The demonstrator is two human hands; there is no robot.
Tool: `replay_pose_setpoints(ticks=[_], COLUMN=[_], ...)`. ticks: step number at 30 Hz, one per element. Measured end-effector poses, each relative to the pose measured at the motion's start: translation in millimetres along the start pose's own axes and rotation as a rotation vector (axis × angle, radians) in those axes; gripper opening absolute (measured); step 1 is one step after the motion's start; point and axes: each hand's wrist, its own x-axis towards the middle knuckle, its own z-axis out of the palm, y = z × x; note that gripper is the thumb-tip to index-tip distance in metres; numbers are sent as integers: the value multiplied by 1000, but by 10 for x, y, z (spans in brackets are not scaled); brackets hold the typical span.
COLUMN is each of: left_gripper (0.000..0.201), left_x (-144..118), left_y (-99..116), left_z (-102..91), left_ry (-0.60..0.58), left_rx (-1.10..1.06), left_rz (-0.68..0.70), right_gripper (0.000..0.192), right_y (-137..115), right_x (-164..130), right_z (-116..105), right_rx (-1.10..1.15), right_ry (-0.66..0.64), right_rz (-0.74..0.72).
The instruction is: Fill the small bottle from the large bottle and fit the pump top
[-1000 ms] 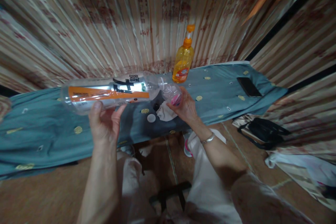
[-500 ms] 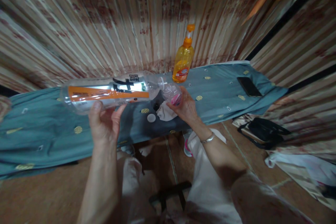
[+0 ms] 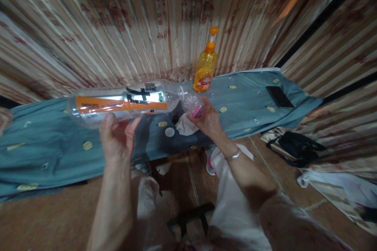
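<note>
A large clear plastic bottle (image 3: pixel 120 104) with an orange and silver label lies sideways in my left hand (image 3: pixel 119 135), whose fingers and thumb grip it from below. Its neck points right and meets the mouth of a smaller clear plastic bottle (image 3: pixel 192 102) with a pink label. My right hand (image 3: pixel 207 119) is closed around that smaller bottle. Under the two necks, on the cloth, are a crumpled whitish cloth (image 3: pixel 186 125), a round white cap (image 3: pixel 170 132) and a small dark round thing (image 3: pixel 176 119) I cannot name.
An orange pump bottle (image 3: pixel 205 70) stands at the back of the table covered with a teal cloth (image 3: pixel 241 106). A black phone (image 3: pixel 279 97) lies at its right end. On the floor at right are a black bag (image 3: pixel 299 147) and a white plastic bag (image 3: pixel 341 184). A pleated curtain (image 3: pixel 132 27) hangs behind.
</note>
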Motion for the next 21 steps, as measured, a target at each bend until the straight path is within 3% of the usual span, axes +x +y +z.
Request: replay_pose_setpoints(ticks=[9,21], left_gripper=[25,36], left_x=[-4,12], left_y=[23,-4], left_z=[-14,-5], left_ry=[-51,50], left_rx=[11,-38], left_rz=[-8,-16], right_gripper=[81,81], right_y=[-3,14], right_x=[0,-5], right_z=[-14,-4], right_rx=[-10,-7], right_ry=[-15,-7], right_rz=[5,-7])
